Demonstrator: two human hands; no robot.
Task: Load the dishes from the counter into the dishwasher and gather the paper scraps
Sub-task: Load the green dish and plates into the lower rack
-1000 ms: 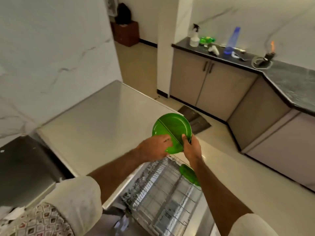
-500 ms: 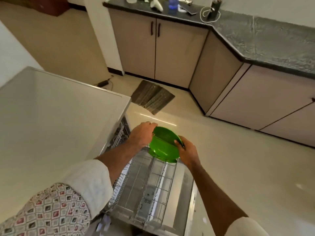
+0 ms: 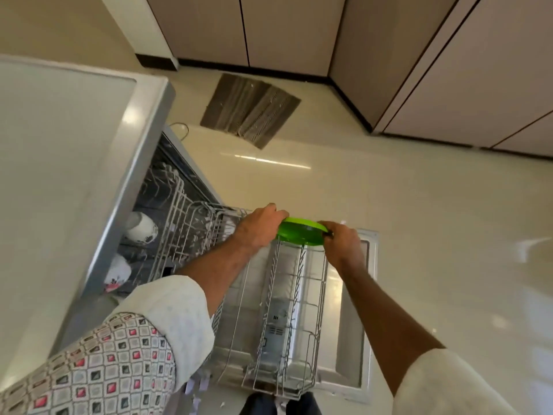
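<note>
Two hands, left hand (image 3: pixel 263 226) and right hand (image 3: pixel 344 241), each closed their grip on a green plate (image 3: pixel 300 233) over the lower rack (image 3: pixel 287 310) at 12 o'clock; white cups (image 3: pixel 140 227) sat loaded at 9 o'clock. Paper scraps apparently remained ungathered.

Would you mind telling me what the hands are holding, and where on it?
Both hands hold one green plate by its rim: left hand on its left edge, right hand on its right.

A brownish ribbed mat (image 3: pixel 250 113) lies on the glossy cream floor (image 3: pixel 419 220) near the beige cabinets (image 3: pixel 449 70); a thin cable, perhaps, (image 3: pixel 179 128) curls beside it.
</note>
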